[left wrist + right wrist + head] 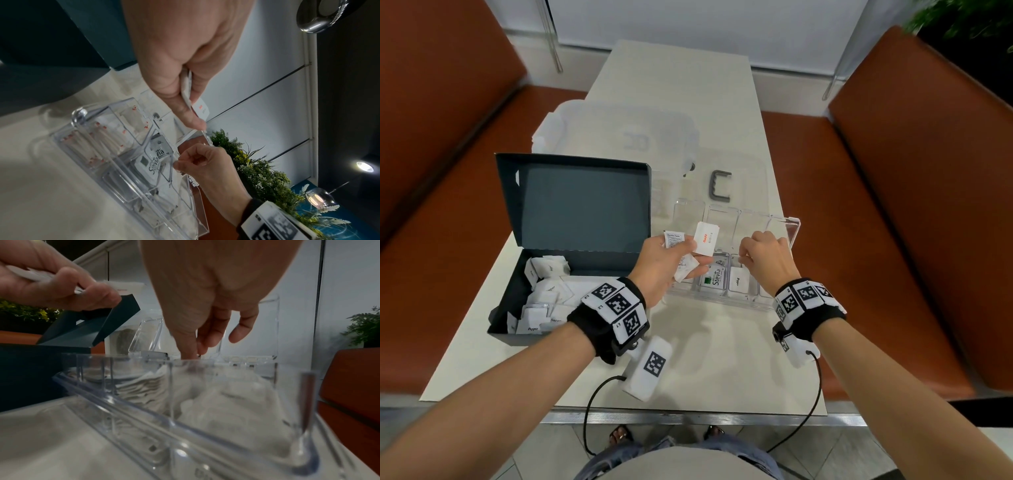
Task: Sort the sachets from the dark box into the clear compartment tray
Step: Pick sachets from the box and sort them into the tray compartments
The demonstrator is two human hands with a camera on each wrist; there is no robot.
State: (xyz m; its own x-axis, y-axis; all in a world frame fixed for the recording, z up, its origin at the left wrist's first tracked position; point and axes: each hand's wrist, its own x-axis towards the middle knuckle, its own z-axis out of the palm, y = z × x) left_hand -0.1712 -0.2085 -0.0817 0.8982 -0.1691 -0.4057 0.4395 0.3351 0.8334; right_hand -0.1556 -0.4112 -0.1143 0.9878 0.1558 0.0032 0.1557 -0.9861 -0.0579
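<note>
The dark box (517, 274) stands open at the left of the table with several white sachets (544, 294) inside. My left hand (690, 248) hovers over the left end of the clear compartment tray (722, 298) and grips a fan of sachets, among them a Salt sachet (706, 243). A Stevia sachet (714, 279) and a Pepper sachet (738, 281) lie in neighbouring compartments. My right hand (744, 262) dips into the Pepper compartment, thumb and forefinger (189, 352) together at the tray (205, 426) rim. Whether they pinch a sachet is hidden.
The tray's clear lid (787, 226) stands open behind it. Red-tipped sticks (88, 142) fill one end compartment. A frosted plastic container (619, 137) and a grey handle (720, 186) sit farther back. Orange benches (893, 205) flank the table.
</note>
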